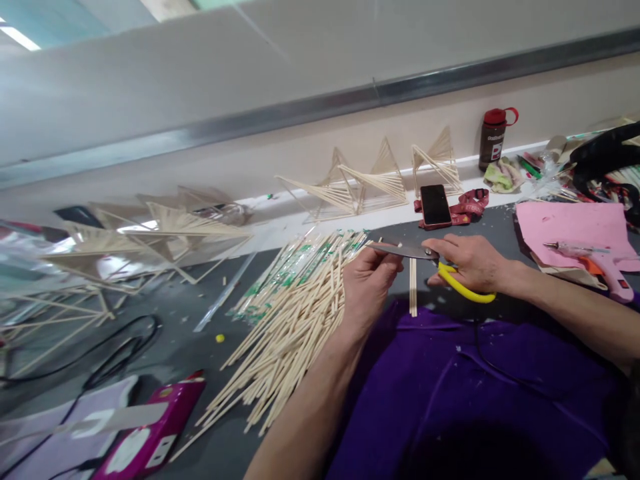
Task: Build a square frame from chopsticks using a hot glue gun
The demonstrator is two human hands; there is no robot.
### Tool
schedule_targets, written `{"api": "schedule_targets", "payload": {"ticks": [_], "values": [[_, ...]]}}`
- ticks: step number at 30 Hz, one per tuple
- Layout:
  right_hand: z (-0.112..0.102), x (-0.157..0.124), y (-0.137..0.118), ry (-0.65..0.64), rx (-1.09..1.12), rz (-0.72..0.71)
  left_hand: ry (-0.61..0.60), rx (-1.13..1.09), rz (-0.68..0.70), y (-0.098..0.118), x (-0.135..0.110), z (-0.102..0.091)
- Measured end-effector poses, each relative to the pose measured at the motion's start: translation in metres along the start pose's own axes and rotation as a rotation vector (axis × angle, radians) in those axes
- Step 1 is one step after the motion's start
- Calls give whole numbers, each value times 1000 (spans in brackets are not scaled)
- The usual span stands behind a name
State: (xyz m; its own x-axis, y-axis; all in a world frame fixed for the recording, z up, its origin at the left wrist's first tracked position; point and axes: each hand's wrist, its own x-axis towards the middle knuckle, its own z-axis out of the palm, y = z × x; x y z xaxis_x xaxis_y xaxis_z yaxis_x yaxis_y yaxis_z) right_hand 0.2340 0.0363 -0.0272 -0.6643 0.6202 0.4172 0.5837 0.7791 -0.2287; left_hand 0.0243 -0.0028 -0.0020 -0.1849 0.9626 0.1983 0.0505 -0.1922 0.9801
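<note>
My right hand (465, 263) grips a pair of scissors (466, 287) with yellow handles, the blades pointing left. Their tips reach over the fingers of my left hand (367, 283), which is closed in a pinch. What those fingers hold is mostly hidden; a small pale end shows near the blades. Below the blades, between the hands, a few wooden sticks (413, 287) lie side by side on the dark table. Left of my left hand spreads a big pile of thin wooden sticks (295, 340), like chopsticks, beside green-printed clear wrappers (285, 267).
Stick frameworks (345, 190) stand along the wall, with more (150, 240) at left. A phone (435, 205), a red-lidded bottle (493, 143) and a pink glue gun (613, 267) on pink paper (575, 223) lie rightward. A magenta device (155, 427) and black cables (117, 353) occupy the left front.
</note>
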Motion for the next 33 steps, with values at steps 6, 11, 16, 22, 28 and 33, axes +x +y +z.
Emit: {"api": "schedule_targets", "payload": {"ticks": [6,11,16,22,28,33], "values": [[-2,-2,5,16,28,-53,-70,-10,39,1,-2,-2],[-6,-2,2,33,27,-58,-114,6,43,0,-4,-3],[-6,-3,4,26,87,-80,-135,-3,40,1,-6,-3],[0,-3,10,23,72,-91,-156,64,52,0,-5,-1],[1,-2,9,18,74,-60,-135,46,18,-2,-4,1],[0,-1,4,-6,70,4,-76,41,3,0,-2,2]]}}
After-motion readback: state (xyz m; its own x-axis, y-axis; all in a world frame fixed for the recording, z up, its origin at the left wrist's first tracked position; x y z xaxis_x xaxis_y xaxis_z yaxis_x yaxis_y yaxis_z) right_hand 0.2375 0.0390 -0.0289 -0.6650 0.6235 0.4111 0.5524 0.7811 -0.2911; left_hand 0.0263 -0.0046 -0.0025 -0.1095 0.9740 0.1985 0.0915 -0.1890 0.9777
